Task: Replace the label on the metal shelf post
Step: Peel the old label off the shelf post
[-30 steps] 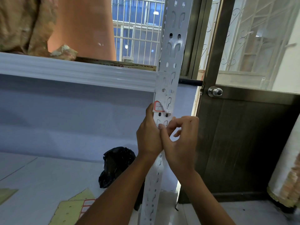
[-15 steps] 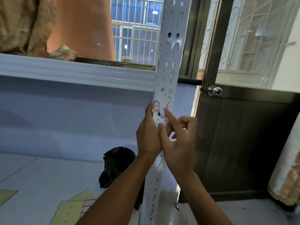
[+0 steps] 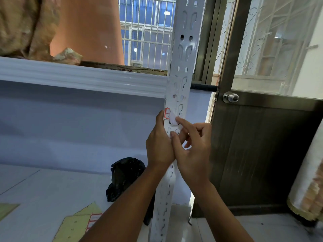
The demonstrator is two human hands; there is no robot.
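On metal post, just below shelf rail: label half-lifted. L hand wraps post; R hand grips nothing, index tip on label's loose edge. Peel slow, low angle, no tearing.

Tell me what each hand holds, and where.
The left hand grips the metal post just below the label. The right hand holds nothing; its forefinger touches the label's lifted corner.

no text is readable: the label shows only a red border, and print on the cardboard is blurred.
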